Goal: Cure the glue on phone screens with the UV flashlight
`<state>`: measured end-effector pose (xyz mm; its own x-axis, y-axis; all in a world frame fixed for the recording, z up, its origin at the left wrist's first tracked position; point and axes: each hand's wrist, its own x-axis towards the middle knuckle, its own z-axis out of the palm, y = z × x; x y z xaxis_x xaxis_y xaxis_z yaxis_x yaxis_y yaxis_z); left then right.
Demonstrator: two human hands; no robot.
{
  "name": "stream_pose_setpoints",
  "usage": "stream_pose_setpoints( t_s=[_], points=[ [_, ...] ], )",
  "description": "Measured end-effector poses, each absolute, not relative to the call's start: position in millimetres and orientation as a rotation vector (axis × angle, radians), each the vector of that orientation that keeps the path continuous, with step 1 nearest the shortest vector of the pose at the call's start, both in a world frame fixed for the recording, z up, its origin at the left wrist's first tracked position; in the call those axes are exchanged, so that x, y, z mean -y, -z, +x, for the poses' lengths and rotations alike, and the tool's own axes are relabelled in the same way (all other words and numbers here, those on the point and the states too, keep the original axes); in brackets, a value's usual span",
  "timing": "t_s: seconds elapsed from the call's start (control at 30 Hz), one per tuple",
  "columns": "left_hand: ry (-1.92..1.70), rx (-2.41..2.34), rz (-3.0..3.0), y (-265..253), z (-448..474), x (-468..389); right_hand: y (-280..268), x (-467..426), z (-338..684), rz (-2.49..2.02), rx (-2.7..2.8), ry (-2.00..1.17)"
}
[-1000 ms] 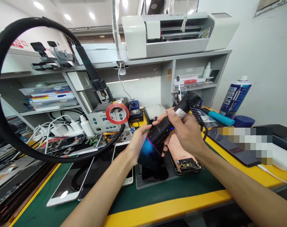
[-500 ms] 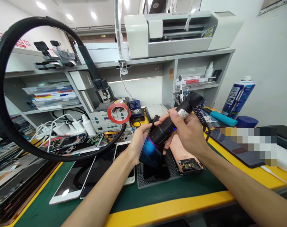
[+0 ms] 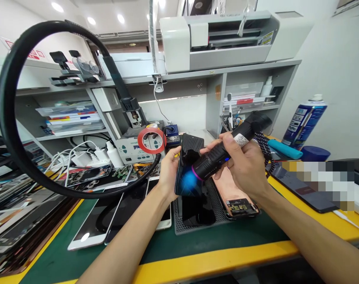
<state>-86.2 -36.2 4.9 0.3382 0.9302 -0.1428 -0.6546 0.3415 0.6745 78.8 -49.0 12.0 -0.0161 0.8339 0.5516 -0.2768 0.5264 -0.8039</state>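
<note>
Right hand (image 3: 246, 161): grip closed around a black ribbed cylindrical torch (image 3: 216, 157), lit end down-left, throwing a blue spot. Left hand (image 3: 167, 175): grip closed on the left side of a thin, glossy black rectangular panel (image 3: 187, 163); most fingers hidden behind it. Panel tilted up, above the middle of the table's (image 3: 220, 258) front edge.

Weak point, I judge: the panel is smooth and held from one side. A loosened thumb could let it slide toward the front edge. Torch head very near the panel; touching or apart, cannot tell. A dip of the right wrist could knock or scratch the surface.

Below, near the front edge: a grey perforated mat (image 3: 179, 228) bearing another glossy black slab (image 3: 197, 211). A dropped panel would likely strike that.

Just right of the slab: a phone with a copper-coloured back (image 3: 226, 185), circuitry bared at its near end. A swing of the dark patterned strap (image 3: 264, 144) on the torch could catch that circuitry if the torch is lowered.
</note>
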Motion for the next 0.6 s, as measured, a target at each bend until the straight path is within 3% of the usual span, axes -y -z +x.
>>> stream_pose_setpoints(
  t_s=[0.6],
  points=[
    [-1.127,-0.423,0.654,-6.4,-94.8,38.3,-1.5,69.6,62.8,-0.493,1.479,-1.027]
  ],
)
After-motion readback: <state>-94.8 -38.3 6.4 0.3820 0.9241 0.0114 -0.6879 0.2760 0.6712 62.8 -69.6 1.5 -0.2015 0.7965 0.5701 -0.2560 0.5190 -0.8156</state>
